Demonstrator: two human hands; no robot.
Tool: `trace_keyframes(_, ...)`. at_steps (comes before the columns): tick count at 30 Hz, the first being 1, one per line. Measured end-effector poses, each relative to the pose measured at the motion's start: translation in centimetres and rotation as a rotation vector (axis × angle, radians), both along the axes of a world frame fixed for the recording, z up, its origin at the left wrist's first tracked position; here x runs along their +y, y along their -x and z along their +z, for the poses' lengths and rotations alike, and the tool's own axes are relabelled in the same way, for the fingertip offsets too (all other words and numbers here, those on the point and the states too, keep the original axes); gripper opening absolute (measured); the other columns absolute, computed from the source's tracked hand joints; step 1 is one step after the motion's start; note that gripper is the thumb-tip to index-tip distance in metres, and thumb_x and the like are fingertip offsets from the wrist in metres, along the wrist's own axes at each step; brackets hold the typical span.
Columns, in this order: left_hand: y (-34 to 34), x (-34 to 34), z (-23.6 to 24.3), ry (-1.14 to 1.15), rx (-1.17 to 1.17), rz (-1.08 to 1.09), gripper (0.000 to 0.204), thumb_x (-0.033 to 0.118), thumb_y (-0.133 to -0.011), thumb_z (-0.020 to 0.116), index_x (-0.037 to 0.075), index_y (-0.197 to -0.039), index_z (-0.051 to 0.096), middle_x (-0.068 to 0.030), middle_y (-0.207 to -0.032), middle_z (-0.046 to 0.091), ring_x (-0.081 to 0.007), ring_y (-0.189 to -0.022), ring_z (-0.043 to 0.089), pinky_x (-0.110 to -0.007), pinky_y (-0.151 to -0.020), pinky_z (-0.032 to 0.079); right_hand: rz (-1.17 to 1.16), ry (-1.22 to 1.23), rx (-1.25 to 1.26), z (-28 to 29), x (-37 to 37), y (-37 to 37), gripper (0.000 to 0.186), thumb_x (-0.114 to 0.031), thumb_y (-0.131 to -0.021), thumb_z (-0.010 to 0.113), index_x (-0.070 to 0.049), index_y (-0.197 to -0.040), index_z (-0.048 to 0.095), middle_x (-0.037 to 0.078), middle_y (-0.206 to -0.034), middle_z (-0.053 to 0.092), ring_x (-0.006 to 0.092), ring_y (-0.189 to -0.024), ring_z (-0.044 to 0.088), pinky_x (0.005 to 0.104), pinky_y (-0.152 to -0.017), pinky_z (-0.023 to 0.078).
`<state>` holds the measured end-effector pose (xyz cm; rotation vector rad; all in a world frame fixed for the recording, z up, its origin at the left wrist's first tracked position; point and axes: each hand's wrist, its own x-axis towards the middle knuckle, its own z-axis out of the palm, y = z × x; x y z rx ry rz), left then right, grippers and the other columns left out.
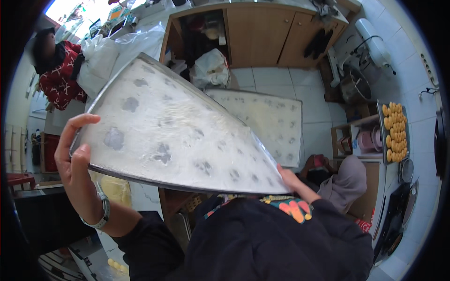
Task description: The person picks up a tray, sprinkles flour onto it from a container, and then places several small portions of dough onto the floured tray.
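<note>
A large metal baking tray (183, 122), coated with white flour and dotted with bare grey patches, is held tilted in front of my body. My left hand (77, 145) is closed round its near left corner, thumb and a finger over the rim; a watch sits on that wrist. At the tray's right end my right hand (293, 180) grips the edge, its fingers partly hidden. A second floured tray (272, 112) with similar patches lies on the floor beyond, partly covered by the held one.
A person (344, 180) with a head covering sits low at the right; another person (61, 70) in a red patterned top is at the far left. Rows of golden baked pieces fill a tray (396, 133) at right. A mixer (372, 42) and wooden cabinets (260, 35) stand beyond.
</note>
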<state>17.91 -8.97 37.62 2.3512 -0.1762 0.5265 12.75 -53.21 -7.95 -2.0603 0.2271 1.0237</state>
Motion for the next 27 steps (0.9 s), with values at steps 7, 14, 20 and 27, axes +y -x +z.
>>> trace_keyframes(7,-3.8,1.4,0.7,-0.098,-0.026,0.43,0.032,0.026,-0.084,0.046,0.001,-0.096,0.062,-0.0075,-0.093,0.06,-0.0126,-0.085,0.055,-0.024,-0.079,0.042,0.112,-0.02,0.055,3.0,8.5,-5.1,0.09,-0.071,-0.089,0.025,0.008,-0.121,0.054,0.029,-0.119,0.058,0.0384,-0.118,0.052,0.0393,-0.099,0.037)
trace_keyframes(14,-3.4,0.2,-2.8,-0.055,0.036,0.204,0.026,0.018,-0.086,0.047,-0.001,-0.097,0.06,-0.0024,-0.084,0.058,-0.0074,-0.069,0.049,-0.021,-0.061,0.039,-0.014,0.02,-0.053,2.0,0.6,-2.9,0.084,-0.066,-0.093,0.024,0.007,-0.107,0.063,0.029,-0.1,0.064,0.0327,-0.1,0.062,0.0391,-0.091,0.043)
trace_keyframes(20,-2.6,4.8,-7.9,0.438,-0.041,0.211,0.053,0.008,-0.083,0.043,0.001,-0.135,0.044,-0.0035,-0.09,0.059,-0.0051,-0.061,0.044,-0.02,-0.056,0.037,-0.361,0.029,-0.409,2.8,-1.2,-3.5,0.065,-0.054,-0.097,0.036,0.005,-0.092,0.064,0.023,-0.08,0.063,0.0323,-0.077,0.061,0.0397,-0.076,0.045)
trace_keyframes(27,5.1,6.9,-27.6,1.105,0.574,0.131,0.055,0.017,-0.087,0.057,-0.003,-0.134,0.039,-0.0133,-0.105,0.063,-0.0163,-0.088,0.064,-0.029,-0.076,0.054,-0.57,0.428,-0.913,10.1,-11.7,-4.6,0.05,-0.043,-0.099,0.039,0.002,-0.089,0.058,0.025,-0.074,0.059,0.0448,-0.075,0.058,0.0469,-0.064,0.043)
